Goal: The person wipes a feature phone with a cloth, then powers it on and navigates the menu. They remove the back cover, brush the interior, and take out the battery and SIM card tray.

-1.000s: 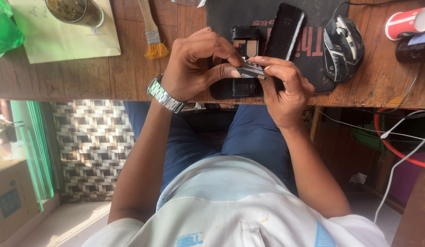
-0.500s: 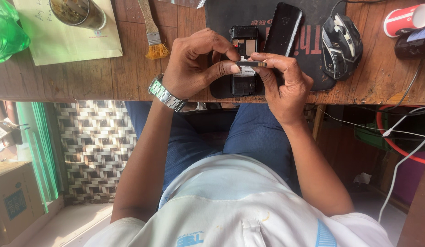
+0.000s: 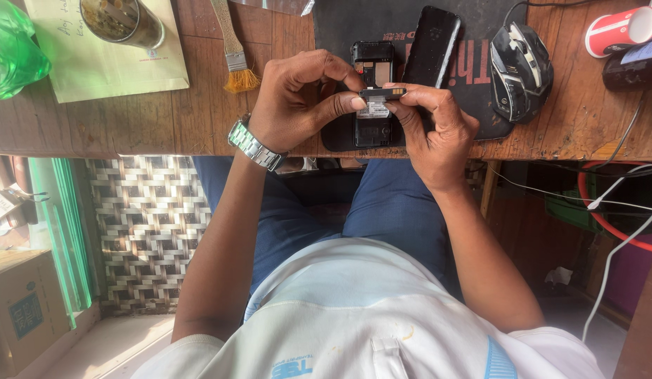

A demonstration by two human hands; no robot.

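Illumination is bright, diffuse daylight; exposure is even across most of the frame. The strongest light falls at lower left, where the floor (image 3: 94, 344) is close to washed out. The wooden table (image 3: 129, 119) is evenly lit, with soft, short shadows under the hands. The black phone (image 3: 429, 45) shows a faint sheen — no hard glare. The area under the table, at right, is dim. Focus is sharp at centre; straight lines bow slightly toward the edges — wide-angle distortion.
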